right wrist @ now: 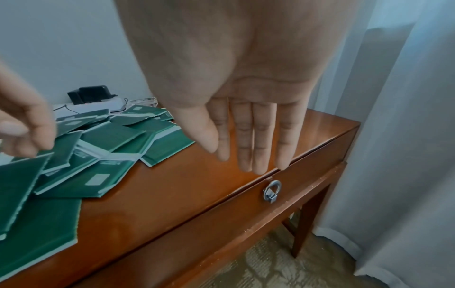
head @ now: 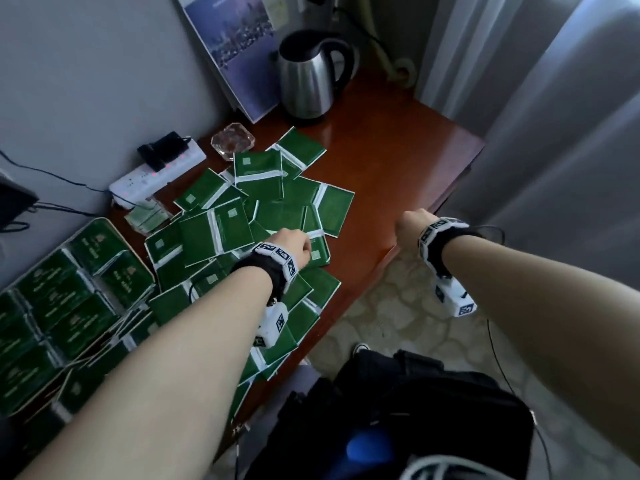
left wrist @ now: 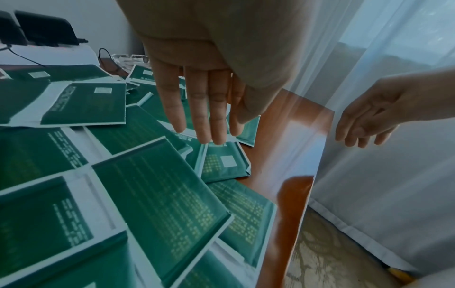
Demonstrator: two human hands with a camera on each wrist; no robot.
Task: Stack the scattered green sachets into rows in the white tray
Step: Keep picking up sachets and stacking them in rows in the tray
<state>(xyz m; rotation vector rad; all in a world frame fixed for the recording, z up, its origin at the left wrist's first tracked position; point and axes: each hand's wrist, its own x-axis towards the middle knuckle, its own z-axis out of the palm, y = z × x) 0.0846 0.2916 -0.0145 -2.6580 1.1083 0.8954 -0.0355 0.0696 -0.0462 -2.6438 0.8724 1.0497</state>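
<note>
Left wrist: left hand flat, empty, fingertips just above sachets; right hand relaxed, empty.

A hotel-style bedroom or guest room, seen at a polished reddish-brown wooden side table with a drawer and metal ring pull. On it stand a stainless steel electric kettle with a black handle, a clear glass ashtray and a white power strip. Pale sheer curtains hang beside it, over patterned beige carpet.
</note>
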